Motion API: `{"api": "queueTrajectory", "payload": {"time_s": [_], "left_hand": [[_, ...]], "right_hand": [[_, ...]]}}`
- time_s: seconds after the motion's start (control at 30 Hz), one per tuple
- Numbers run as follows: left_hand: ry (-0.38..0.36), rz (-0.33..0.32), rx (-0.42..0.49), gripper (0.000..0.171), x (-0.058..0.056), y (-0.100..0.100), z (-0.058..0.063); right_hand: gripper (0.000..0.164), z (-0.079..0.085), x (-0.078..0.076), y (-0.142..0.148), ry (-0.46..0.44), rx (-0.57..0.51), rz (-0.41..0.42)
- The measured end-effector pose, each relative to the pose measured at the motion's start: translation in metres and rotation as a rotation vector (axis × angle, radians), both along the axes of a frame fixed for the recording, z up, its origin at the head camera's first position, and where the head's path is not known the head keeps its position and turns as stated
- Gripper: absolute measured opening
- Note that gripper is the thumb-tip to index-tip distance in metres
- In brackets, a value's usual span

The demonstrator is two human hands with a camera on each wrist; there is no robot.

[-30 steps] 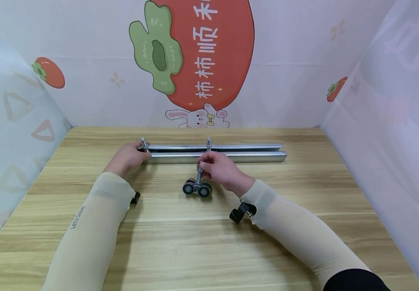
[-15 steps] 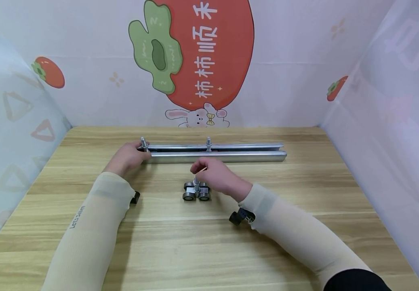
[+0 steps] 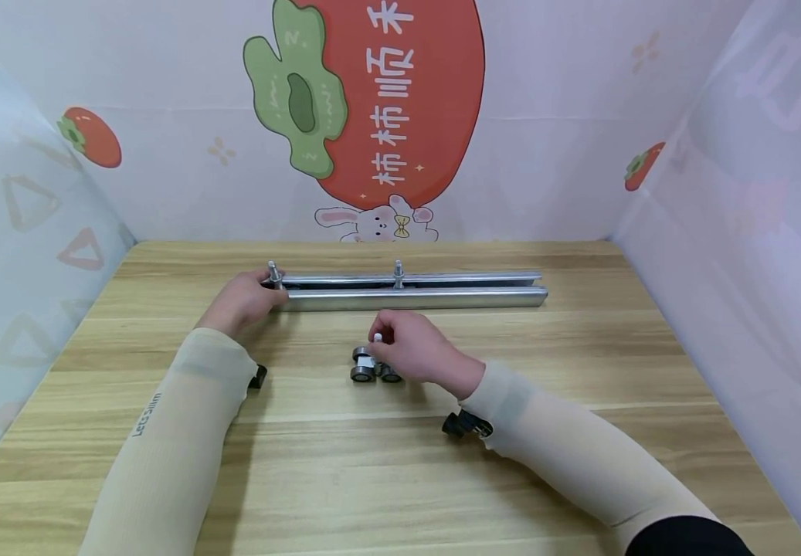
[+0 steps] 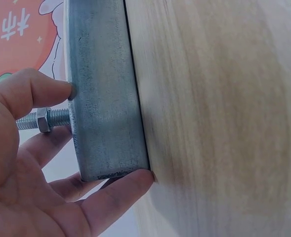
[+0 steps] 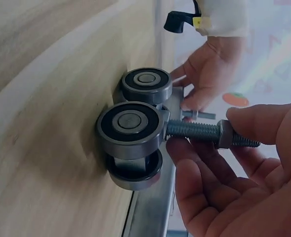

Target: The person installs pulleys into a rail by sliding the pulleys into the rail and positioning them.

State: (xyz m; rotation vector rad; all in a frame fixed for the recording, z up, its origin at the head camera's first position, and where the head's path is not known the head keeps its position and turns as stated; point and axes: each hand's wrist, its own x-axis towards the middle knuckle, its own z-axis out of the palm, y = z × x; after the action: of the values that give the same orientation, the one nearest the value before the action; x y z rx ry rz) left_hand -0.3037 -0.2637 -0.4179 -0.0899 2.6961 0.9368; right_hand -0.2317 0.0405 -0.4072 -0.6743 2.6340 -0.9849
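Observation:
A silver metal channel rail (image 3: 414, 299) lies across the back of the wooden table. My left hand (image 3: 239, 303) grips its left end; in the left wrist view the thumb is on one edge and the fingers wrap the end, beside a threaded bolt (image 4: 57, 117) with a nut. My right hand (image 3: 422, 349) pinches the upright bolt of a small roller trolley (image 3: 363, 374) in front of the rail. Seen from the right wrist, the thumb meets the nut (image 5: 226, 134) and fingers lie behind the bolt (image 5: 192, 130). Its bearing wheels (image 5: 130, 126) are at the tabletop.
Another bolt (image 3: 398, 273) rises from the rail's slot near its middle. Printed fabric walls (image 3: 546, 154) enclose the table (image 3: 344, 471) at the back and both sides. A black wrist camera (image 3: 466, 424) sits under the right sleeve.
The right hand has lowered the tilted trolley onto its wheels, loosened its fingers above the bolt, then come down round it again. The left hand stays on the rail's end.

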Motion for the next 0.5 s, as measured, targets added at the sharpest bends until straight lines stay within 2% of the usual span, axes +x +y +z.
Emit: {"api": "queueTrajectory", "payload": {"time_s": [0.23, 0.5], "left_hand": [[-0.004, 0.004, 0.006, 0.066, 0.0, 0.0, 0.0], [-0.005, -0.001, 0.004, 0.065, 0.0, -0.001, 0.001]], "right_hand": [[0.008, 0.005, -0.003, 0.015, -0.077, 0.027, -0.034], [0.007, 0.006, -0.004, 0.037, -0.048, 0.058, -0.06]]}}
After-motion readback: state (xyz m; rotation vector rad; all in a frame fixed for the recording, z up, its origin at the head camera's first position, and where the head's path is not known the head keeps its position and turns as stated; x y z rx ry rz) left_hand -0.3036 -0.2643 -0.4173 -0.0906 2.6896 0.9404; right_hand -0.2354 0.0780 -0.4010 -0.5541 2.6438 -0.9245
